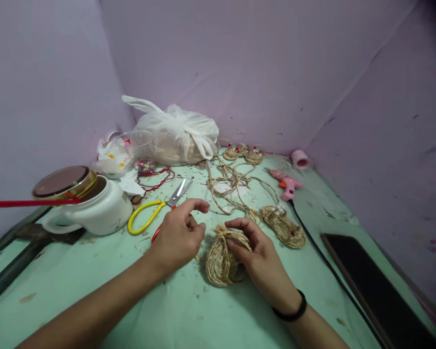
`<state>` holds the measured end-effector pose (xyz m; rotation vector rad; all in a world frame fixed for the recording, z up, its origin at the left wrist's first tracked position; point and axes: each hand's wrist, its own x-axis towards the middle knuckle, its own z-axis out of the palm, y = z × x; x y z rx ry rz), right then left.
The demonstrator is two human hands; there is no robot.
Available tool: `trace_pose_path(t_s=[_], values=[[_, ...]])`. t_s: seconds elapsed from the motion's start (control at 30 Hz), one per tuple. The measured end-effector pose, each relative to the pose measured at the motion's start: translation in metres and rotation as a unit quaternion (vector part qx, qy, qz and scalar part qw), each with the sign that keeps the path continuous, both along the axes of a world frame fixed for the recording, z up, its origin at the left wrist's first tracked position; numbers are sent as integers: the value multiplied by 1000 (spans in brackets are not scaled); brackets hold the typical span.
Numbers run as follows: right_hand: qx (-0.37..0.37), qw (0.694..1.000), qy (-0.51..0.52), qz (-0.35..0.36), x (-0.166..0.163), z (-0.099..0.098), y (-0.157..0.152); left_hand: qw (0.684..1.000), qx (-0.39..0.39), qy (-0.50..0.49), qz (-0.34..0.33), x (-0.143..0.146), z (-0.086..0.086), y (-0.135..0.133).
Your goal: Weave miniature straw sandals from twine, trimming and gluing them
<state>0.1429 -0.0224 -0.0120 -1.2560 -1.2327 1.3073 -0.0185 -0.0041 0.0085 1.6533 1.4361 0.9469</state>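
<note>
At the far left one white pot (101,208) with a gold lid is seen, a red ribbon (22,203) stretched across it. One pair of yellow-handled scissors (156,208) lies just beside the left hand (178,237), whose fingers are loosely curled and clasp nothing. One woven straw slipper (221,259) lies on the green table (167,310) between the two hands and is pinched at its strap by the right hand (257,257). A second slipper (283,225) lies near, to the right. Two more small ones (243,154) are seen by one plastic bag (174,133). One pink glue gun (287,184) lies further right.
</note>
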Motion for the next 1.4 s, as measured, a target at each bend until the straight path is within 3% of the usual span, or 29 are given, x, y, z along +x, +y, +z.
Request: trace_pose_path(t_s=[0.07,0.17,0.27,0.4,0.6,0.83,0.9,1.0,1.1,1.2,1.4], values=[[15,1000,-9,5,1,0,0,999,11,27,-32,2,-1,-5],[17,999,-16,23,1,0,-1,999,-42,21,-22,6,-10,-10],[16,999,-24,39,1,0,-2,995,-83,-39,-35,11,-19,-10],[11,996,-4,88,3,3,-2,983,-126,-128,-34,15,-17,-8],[6,995,61,75,23,11,4,977,-96,-191,-3,13,-14,-6],[89,994,-13,64,31,14,8,983,-56,-173,-2,14,-16,-11],[106,992,-43,50,29,13,6,992,-12,-122,1,11,-15,-13],[176,978,-106,33,27,14,3,987,160,-11,23,5,-12,-17],[268,951,-151,32,24,17,-2,959,272,65,-41,1,-9,-20],[329,928,-171,34,20,21,-6,957,271,58,-86,0,-4,-21],[394,897,-193,55,14,22,-11,956,273,48,-95,3,4,-23]])
